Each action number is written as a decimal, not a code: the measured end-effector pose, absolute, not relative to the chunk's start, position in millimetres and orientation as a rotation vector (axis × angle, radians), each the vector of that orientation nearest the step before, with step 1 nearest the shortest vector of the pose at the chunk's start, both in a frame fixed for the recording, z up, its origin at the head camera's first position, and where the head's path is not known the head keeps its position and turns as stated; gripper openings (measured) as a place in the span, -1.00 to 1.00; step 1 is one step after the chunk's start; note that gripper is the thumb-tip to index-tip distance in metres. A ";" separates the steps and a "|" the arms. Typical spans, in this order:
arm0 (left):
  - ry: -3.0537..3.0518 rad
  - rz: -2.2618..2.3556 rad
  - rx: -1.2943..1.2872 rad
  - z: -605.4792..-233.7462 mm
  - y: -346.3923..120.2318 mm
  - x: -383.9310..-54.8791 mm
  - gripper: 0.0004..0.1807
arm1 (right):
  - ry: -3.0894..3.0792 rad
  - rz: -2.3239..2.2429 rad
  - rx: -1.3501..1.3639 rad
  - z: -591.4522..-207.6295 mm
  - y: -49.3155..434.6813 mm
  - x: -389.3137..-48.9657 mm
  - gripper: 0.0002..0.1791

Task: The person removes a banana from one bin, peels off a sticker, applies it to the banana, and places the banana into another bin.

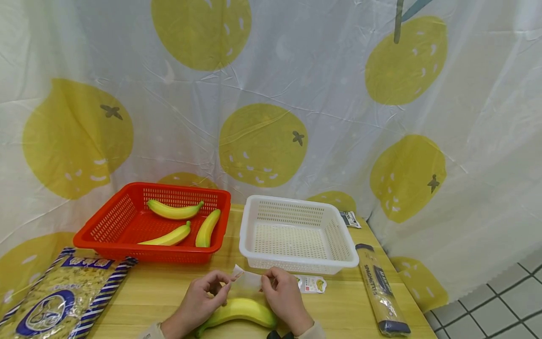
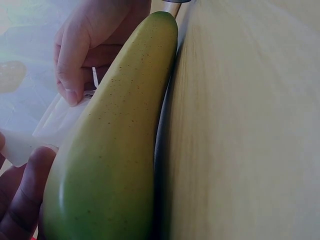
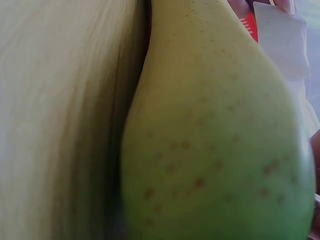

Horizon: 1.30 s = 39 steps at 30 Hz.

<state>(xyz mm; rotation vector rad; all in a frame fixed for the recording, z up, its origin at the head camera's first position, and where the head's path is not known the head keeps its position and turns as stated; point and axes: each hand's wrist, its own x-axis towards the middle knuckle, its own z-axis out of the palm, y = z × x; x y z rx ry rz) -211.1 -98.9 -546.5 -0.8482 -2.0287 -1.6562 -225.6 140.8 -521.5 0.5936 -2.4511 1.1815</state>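
Note:
A thin, translucent white film (image 1: 247,281) stretches between both hands above a yellow banana (image 1: 243,310). My left hand (image 1: 202,299) pinches its left edge between thumb and fingers. At the opposite edge, my right hand (image 1: 284,297) grips it with bent fingers. The film (image 2: 55,120) looks folded or layered in the left wrist view; cannot tell whether it is a bag or a sheet. The banana lies on the wooden table, just below the hands, and fills much of both wrist views, green at its ends with brown specks.
A red basket (image 1: 152,254) holds three bananas at the back left. Right of it stands a white basket (image 1: 296,266), with a small card with a banana picture (image 1: 312,284) before it. A pasta bag (image 1: 51,296) lies left, a spaghetti pack (image 1: 383,292) right.

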 end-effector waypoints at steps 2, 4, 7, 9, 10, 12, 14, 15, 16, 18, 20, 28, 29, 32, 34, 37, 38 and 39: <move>-2.029 -1.659 -0.852 -545.9 -99.2 -210.7 -0.80 | -2.449 1.178 0.595 -521.8 140.8 -226.0 -0.79; -2.034 -1.660 -0.852 -545.6 -99.6 -210.6 -0.81 | -2.447 1.173 0.595 -521.7 140.9 -226.1 -0.79; -2.047 -1.667 -0.851 -544.7 -100.7 -210.4 -0.84 | -2.438 1.165 0.589 -521.8 140.7 -226.5 -0.79; -2.061 -1.670 -0.845 -544.7 -101.2 -210.5 -0.85 | -2.433 1.157 0.587 -521.7 140.7 -226.8 -0.80; -2.067 -1.672 -0.843 -544.8 -101.6 -210.6 -0.85 | -2.430 1.153 0.585 -521.5 140.6 -226.9 -0.80; -2.082 -1.677 -0.834 -545.0 -102.2 -210.4 -0.85 | -2.430 1.154 0.580 -521.2 140.5 -226.8 -0.81; -2.097 -1.683 -0.819 -545.0 -102.9 -210.2 -0.83 | -2.432 1.164 0.574 -521.1 140.5 -226.6 -0.82; -2.106 -1.687 -0.810 -544.8 -103.2 -210.1 -0.82 | -2.435 1.170 0.573 -520.9 140.5 -226.4 -0.83; -2.115 -1.692 -0.801 -544.5 -103.5 -209.9 -0.80 | -2.436 1.180 0.571 -520.7 140.6 -226.3 -0.83; -2.129 -1.696 -0.786 -544.0 -104.0 -209.6 -0.77 | -2.442 1.196 0.569 -521.2 140.8 -226.3 -0.84; -2.138 -1.697 -0.780 -543.4 -104.0 -209.4 -0.77 | -2.450 1.204 0.568 -522.0 141.0 -226.6 -0.84; -2.119 -1.703 -0.788 -541.6 -103.9 -208.8 -0.76 | -2.447 1.222 0.573 -524.9 140.9 -228.8 -0.86; -2.107 -1.699 -0.801 -541.4 -103.9 -208.9 -0.76 | -2.446 1.234 0.579 -525.0 140.8 -229.0 -0.88; -2.080 -1.685 -0.830 -541.2 -103.9 -209.1 -0.78 | -2.442 1.279 0.598 -524.9 140.5 -229.3 -0.94; -2.077 -1.680 -0.838 -541.4 -103.7 -209.2 -0.79 | -2.437 1.297 0.613 -524.6 140.4 -229.0 -0.95; -2.091 -1.684 -0.811 -542.0 -103.3 -209.2 -0.77 | -2.413 1.326 0.648 -524.2 140.4 -228.1 -0.85; -2.091 -1.679 -0.813 -542.2 -103.0 -209.4 -0.77 | -2.397 1.325 0.668 -524.3 140.4 -227.7 -0.84; -2.090 -1.677 -0.814 -542.4 -102.7 -209.7 -0.76 | -2.381 1.332 0.686 -524.2 140.3 -227.4 -0.82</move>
